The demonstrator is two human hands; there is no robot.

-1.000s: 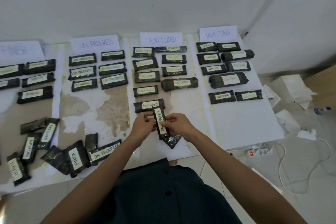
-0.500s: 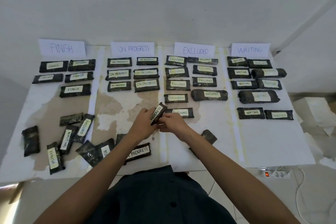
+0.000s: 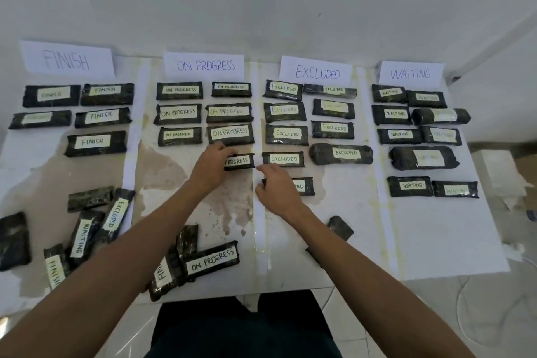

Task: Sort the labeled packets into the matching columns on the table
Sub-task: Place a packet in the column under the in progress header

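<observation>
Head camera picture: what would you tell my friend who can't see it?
A person's left hand holds an ON PROGRESS packet at the bottom of the ON PROGRESS column, the right hand open beside it. Black labelled packets lie in four columns on the table; unsorted ones sit jumbled at front left.

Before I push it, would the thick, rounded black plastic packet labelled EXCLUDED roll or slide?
The rounded black packet looks cylindrical, so it may roll slightly. Its glossy wrap probably slides easily. Fuller than its neighbours, likely heavier.
</observation>
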